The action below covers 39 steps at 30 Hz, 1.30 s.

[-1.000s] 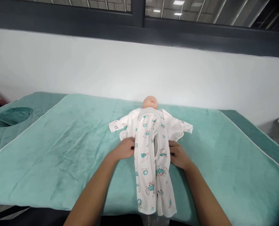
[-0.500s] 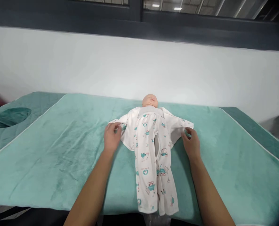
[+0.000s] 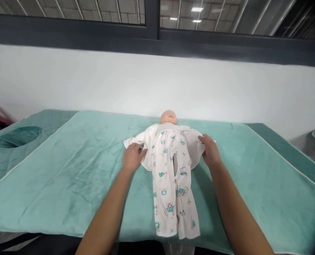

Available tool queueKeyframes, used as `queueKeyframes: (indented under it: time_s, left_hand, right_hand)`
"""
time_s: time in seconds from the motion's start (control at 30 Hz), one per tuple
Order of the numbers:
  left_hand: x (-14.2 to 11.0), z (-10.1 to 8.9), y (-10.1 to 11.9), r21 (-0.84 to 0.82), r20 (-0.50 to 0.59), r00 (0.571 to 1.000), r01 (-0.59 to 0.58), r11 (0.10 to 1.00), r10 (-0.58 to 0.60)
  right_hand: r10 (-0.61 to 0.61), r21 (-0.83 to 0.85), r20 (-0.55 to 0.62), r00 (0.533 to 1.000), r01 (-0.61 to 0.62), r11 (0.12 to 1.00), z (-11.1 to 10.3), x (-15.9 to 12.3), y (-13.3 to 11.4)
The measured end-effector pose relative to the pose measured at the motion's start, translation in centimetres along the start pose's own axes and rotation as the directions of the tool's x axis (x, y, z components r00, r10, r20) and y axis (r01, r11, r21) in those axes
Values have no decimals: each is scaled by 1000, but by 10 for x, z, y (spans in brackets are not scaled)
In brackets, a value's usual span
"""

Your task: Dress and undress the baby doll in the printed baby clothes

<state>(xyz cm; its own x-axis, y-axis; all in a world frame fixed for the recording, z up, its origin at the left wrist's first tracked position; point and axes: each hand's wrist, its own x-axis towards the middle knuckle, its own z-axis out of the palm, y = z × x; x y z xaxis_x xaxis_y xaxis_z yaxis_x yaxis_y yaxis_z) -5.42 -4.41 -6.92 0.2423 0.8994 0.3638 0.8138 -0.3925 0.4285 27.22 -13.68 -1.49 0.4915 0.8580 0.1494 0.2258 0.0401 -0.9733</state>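
Observation:
A baby doll lies on its back, head toward the wall. Printed baby pants cover its front down to the table's near edge, with a split at the crotch. Beneath them spreads a white baby shirt, its sleeves out to both sides. My right hand pinches the shirt's edge on the right and holds that flap slightly raised. On the other side my left hand has its fingers curled at the shirt's left edge, below the sleeve, with thumb and fingers on the cloth.
A green plush cover lies under the doll across the table. At the far left is a padded piece with an oval hole. A white wall and a dark window frame rise behind.
My left hand has shifted inward from the sleeve to the shirt's side. My right hand has moved slightly inward and up, lifting the right flap. The view has tilted up a little.

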Motion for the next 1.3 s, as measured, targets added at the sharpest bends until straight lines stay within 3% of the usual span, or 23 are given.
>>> queueKeyframes:
  time_s: [0.07,0.13,0.2,0.23,0.27,0.37,0.47,0.53,0.63,0.7,0.73,0.8,0.83,0.87,0.93,1.0,1.07,1.13,1.2,1.3]
  left_hand:
    - [0,1,0,-115,19,1000,12,993,-10]
    - [0,0,-1,-357,17,997,81,931,-81]
    - [0,-2,0,-628,28,983,158,762,-182]
    - [0,-4,0,-738,43,973,183,649,-225]
    - [0,-6,1,-823,67,965,198,533,-255]
    - [-1,-14,6,-938,190,950,249,239,-246]
    - [-1,-21,13,-943,281,947,302,137,-155]
    - [-1,-26,22,-952,255,958,272,138,-132]
    - [-6,-34,51,-969,129,982,154,192,-137]
    - [-15,-41,80,-961,93,995,96,260,-24]
    - [-20,-45,96,-951,118,989,85,296,94]
    - [-30,-53,125,-923,252,895,107,370,369]
    - [-33,-56,136,-917,280,853,102,385,441]
    - [-32,-57,143,-922,274,843,95,374,463]
    - [-18,-57,144,-938,180,921,55,341,345]
    - [10,-51,130,-912,62,995,24,409,80]
    - [47,-39,110,-775,-21,986,88,626,-165]
    - [79,-23,92,-555,-29,954,233,798,-298]
    - [98,-7,84,-406,-12,943,299,864,-332]
    - [101,8,94,-478,-14,979,173,861,-204]
  right_hand:
    - [-51,203,173,984,15,979,11,-2,-16]
    - [-107,294,431,896,-27,956,18,-4,-23]
    - [-119,298,630,767,-97,950,21,-4,-18]
    - [-115,306,675,729,-135,942,21,-4,-13]
    - [-115,335,681,724,-168,927,20,-3,-8]
    - [-127,515,533,837,-201,834,19,0,7]
    - [-106,578,321,941,-107,809,26,3,11]
    - [-97,520,275,956,-63,852,33,4,12]
    - [-91,492,292,952,-68,868,38,6,13]
    - [-86,516,287,954,-78,853,38,6,14]
    - [-85,521,284,955,-80,850,37,6,14]
    - [-84,516,280,956,-76,853,35,5,14]
    - [-85,511,279,957,-73,857,35,4,14]
    - [-86,504,274,958,-67,861,35,4,14]
    - [-85,473,253,964,-46,880,37,4,14]
    - [-71,416,195,978,-17,909,41,5,14]
    - [-56,348,111,992,13,937,48,7,14]
    - [-66,266,35,997,54,962,54,8,14]
    - [-100,168,-12,995,101,981,58,8,14]
    - [-178,32,-43,983,179,983,60,6,14]
